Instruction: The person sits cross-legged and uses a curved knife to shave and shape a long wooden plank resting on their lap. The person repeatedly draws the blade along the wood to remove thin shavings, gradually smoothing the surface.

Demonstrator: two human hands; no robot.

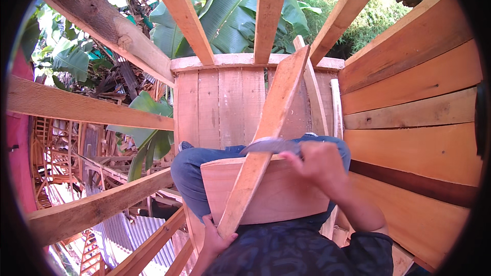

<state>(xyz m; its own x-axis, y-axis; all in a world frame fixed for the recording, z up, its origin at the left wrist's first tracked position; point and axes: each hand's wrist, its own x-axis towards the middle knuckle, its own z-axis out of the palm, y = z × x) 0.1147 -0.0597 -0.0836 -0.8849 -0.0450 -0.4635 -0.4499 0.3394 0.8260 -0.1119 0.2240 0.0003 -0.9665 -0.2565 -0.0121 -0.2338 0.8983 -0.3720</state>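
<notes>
A long wooden slat (279, 105) slants from my waist up across my lap, its far end pointing away to the right. Around its near end, low in front of me, my left hand (217, 237) is closed. My right hand (322, 161) is closed on a knife (271, 146) with a dark, slightly curved blade. The blade lies crosswise against the slat, about halfway along; the handle is hidden in my fist, which is a little blurred. Under the slat, a broad wooden board (296, 191) rests across my thighs.
I sit on a plank floor (207, 107) ringed by wooden beams (263, 15), with a plank wall (409, 138) on the right. Two thin strips (314, 94) lie right of the slat. Beyond the beams are banana leaves (232, 15) and, at lower left, corrugated sheets (133, 240).
</notes>
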